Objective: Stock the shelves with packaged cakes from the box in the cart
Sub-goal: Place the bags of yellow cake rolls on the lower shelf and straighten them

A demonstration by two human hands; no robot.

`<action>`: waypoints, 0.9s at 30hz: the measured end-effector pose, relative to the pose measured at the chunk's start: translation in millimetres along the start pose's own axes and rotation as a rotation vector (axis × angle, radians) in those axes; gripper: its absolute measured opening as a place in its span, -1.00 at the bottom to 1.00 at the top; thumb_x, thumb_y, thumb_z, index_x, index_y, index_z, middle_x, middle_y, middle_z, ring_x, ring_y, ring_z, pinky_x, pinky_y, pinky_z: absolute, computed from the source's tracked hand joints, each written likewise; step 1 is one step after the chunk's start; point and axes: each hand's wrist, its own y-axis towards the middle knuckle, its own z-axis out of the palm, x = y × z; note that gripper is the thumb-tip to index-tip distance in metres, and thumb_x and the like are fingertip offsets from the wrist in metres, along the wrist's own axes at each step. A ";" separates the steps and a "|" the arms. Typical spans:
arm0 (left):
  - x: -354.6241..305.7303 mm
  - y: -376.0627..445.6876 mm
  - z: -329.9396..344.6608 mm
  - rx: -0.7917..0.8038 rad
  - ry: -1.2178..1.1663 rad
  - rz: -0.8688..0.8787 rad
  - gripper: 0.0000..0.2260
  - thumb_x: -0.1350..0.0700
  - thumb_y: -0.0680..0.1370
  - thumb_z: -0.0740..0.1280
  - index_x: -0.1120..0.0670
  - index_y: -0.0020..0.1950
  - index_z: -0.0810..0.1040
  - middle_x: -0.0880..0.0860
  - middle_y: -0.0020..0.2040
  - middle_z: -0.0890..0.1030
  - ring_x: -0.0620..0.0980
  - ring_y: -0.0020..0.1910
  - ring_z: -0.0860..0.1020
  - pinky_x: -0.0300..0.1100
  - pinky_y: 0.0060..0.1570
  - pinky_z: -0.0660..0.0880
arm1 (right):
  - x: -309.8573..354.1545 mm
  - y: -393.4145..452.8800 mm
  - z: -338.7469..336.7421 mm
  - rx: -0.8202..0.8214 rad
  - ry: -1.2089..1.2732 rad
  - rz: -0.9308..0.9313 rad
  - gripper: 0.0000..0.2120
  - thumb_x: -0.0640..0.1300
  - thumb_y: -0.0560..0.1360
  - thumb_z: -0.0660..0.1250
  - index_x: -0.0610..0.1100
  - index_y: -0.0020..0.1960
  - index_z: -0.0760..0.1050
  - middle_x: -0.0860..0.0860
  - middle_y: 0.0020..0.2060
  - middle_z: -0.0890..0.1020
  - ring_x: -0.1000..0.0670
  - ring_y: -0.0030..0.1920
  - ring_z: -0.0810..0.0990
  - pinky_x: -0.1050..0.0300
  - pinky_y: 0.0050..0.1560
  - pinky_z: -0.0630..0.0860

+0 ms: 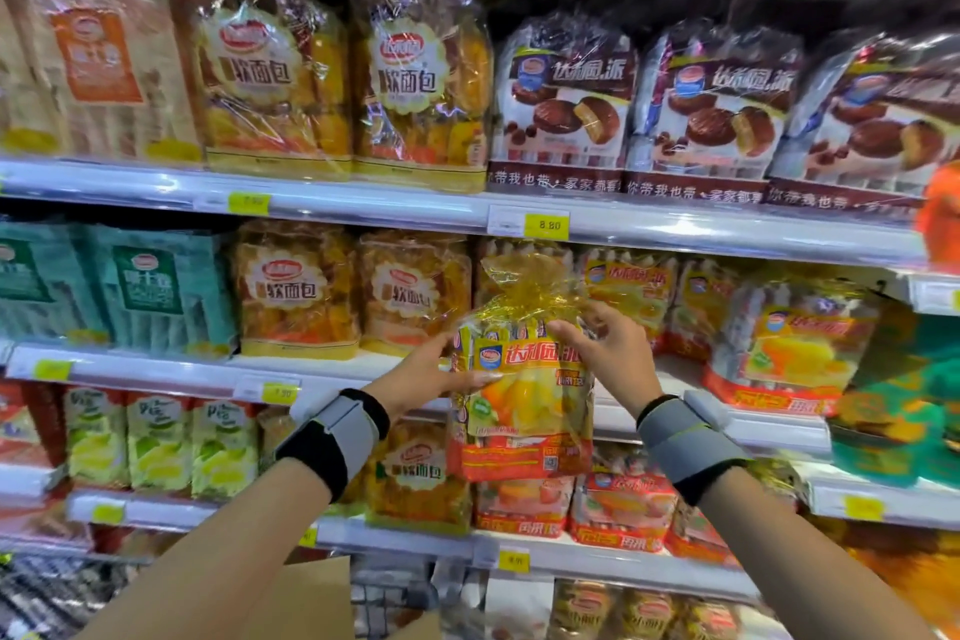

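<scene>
I hold a yellow and red bag of packaged cakes (524,411) upright in front of the middle shelf (363,374). My left hand (426,372) grips its left side and my right hand (613,353) grips its upper right, near the gathered top. Behind the bag, a gap shows in the row of matching yellow cake bags (795,353). At the bottom edge a cardboard box flap (306,598) and the wire cart (47,592) are partly in view.
Soft bread bags (296,291) stand to the left of the gap. Chocolate pie bags (563,99) fill the upper shelf (363,208). Red cake bags (618,509) and lime green packs (161,447) sit on the shelf below. A yellow price tag (545,225) hangs above.
</scene>
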 end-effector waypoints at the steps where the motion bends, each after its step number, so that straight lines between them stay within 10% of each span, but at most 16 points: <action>1: -5.2 4.4 2.7 0.003 -0.019 -0.001 -0.40 0.03 0.45 0.47 -0.02 0.43 0.32 -0.07 0.26 0.55 -0.18 0.14 0.55 -0.28 0.08 0.50 | -2.1 6.0 -4.6 0.000 -0.001 0.000 -0.30 0.32 0.34 0.38 -0.12 0.31 0.51 -0.06 0.15 0.64 -0.02 0.12 0.59 0.14 0.01 0.49; 4: -12.8 17.0 5.8 0.000 -0.058 0.002 -0.40 0.03 0.46 0.47 -0.03 0.43 0.28 -0.07 0.26 0.55 -0.19 0.10 0.56 -0.37 -0.11 0.49 | -1.0 17.9 -15.7 0.015 -0.035 -0.002 -0.25 0.35 0.32 0.35 -0.13 0.33 0.50 -0.09 0.18 0.63 -0.07 0.16 0.59 0.04 0.11 0.51; 7: -19.5 28.9 8.6 -0.005 -0.032 -0.004 -0.31 -0.10 0.41 0.49 -0.01 0.45 0.28 -0.07 0.27 0.55 -0.13 0.16 0.56 -0.22 0.10 0.50 | -5.0 31.3 -23.5 0.044 -0.038 0.037 -0.13 0.47 0.24 0.28 -0.15 0.28 0.53 -0.10 0.11 0.65 -0.09 0.11 0.60 0.02 0.04 0.53; 11: -28.5 40.8 15.6 -0.023 0.010 -0.015 -0.46 -0.08 0.46 0.43 0.00 0.35 0.30 -0.13 0.23 0.50 -0.15 0.12 0.51 -0.34 -0.07 0.42 | -18.4 47.7 -26.6 0.060 -0.054 0.061 -0.18 0.63 0.13 0.21 -0.14 -0.19 0.52 -0.10 -0.22 0.67 -0.13 -0.18 0.64 0.05 -0.20 0.54; 17: -38.0 64.4 16.3 -0.079 0.013 -0.028 -0.35 -0.11 0.43 0.46 0.07 0.40 0.28 -0.01 0.29 0.54 -0.07 0.15 0.56 -0.09 0.23 0.46 | -22.0 77.8 -30.0 0.033 -0.040 0.048 -0.28 0.41 0.29 0.37 -0.16 0.14 0.61 -0.06 -0.03 0.69 -0.08 -0.01 0.65 0.13 -0.12 0.48; 22: -47.8 76.0 19.7 -0.069 -0.010 -0.028 -0.58 0.11 0.46 0.48 0.05 0.23 0.38 -0.03 0.16 0.58 -0.15 -0.05 0.59 -0.38 -0.20 0.52 | -25.2 92.3 -28.2 0.018 -0.030 0.130 -0.07 0.54 0.17 0.31 -0.18 0.22 0.54 -0.09 -0.04 0.67 -0.11 0.00 0.65 0.09 -0.06 0.53; 27: -47.8 88.8 20.0 -0.172 -0.030 -0.001 -0.43 0.13 0.38 0.55 0.14 0.28 0.35 0.01 0.11 0.59 -0.13 -0.01 0.58 -0.33 -0.09 0.52 | -26.8 103.6 -27.0 0.017 -0.016 0.240 -0.39 0.45 0.27 0.37 -0.12 -0.31 0.39 -0.05 -0.36 0.51 -0.06 -0.29 0.52 0.08 -0.16 0.47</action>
